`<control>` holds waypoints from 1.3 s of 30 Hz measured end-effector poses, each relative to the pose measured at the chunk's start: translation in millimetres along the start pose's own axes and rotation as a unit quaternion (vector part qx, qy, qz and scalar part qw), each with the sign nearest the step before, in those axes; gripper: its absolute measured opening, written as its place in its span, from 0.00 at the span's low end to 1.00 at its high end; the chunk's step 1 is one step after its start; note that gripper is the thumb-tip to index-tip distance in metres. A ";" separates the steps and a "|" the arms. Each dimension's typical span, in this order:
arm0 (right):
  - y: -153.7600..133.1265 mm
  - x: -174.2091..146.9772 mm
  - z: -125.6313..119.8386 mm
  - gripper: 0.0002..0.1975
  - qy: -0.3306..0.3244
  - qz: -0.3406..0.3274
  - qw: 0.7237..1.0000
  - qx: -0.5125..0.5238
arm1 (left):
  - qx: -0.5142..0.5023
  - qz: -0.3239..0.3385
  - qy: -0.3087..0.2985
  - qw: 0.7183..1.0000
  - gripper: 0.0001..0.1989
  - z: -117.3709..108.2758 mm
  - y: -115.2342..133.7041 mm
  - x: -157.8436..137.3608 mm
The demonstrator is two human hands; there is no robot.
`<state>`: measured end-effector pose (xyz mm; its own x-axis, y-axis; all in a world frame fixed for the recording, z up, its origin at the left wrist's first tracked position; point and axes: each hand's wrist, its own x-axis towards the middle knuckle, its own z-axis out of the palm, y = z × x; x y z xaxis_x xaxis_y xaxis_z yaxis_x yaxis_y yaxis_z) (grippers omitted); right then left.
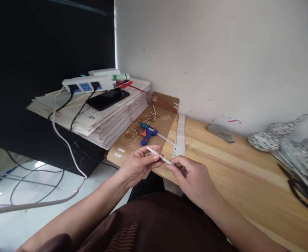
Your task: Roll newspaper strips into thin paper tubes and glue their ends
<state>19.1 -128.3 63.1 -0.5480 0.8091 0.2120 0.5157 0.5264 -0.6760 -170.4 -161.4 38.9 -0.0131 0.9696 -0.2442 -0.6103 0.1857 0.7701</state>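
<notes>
A thin white rolled paper stick (165, 160) runs slantwise between my two hands, just off the table's near edge. My left hand (140, 162) pinches it near its upper left end, thumb on top. Lower down, the thumb and fingers of my right hand (192, 175) close round it; its far end is hidden there. Beyond my hands, a blue glue gun (148, 134) with an orange trigger lies on a brown board (133, 145), a clear glue stick poking out of its back. A flat strip of printed paper (180, 134) lies beside the board.
To the left, a tall paper stack (117, 127) carries a power strip (88, 85) and a black phone (108, 99); cords hang from it. At right are black scissors (301, 190), woven paper pieces (264, 140) and a grey cloth (219, 132) on the wooden table (230, 164).
</notes>
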 end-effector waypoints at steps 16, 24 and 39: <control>-5.8 25.9 54.6 0.08 -0.107 -0.084 0.985 -0.104 | 0.499 0.375 0.129 0.771 0.07 -95.6 9.5 -29.7; -6.5 65.3 78.6 0.07 -0.132 -0.124 0.972 -0.148 | 0.585 0.391 0.114 0.701 0.06 -131.0 12.5 -13.2; 2.1 75.2 88.9 0.10 -0.102 -0.223 0.941 -0.232 | 0.689 0.324 0.112 0.638 0.06 -125.3 31.8 -7.6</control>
<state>-79.5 -89.6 14.8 -0.8691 0.4382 0.2296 0.4102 0.8977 -0.1606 -288.9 -182.8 -8.6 -0.1171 0.8958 0.4289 0.8555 -0.1283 0.5016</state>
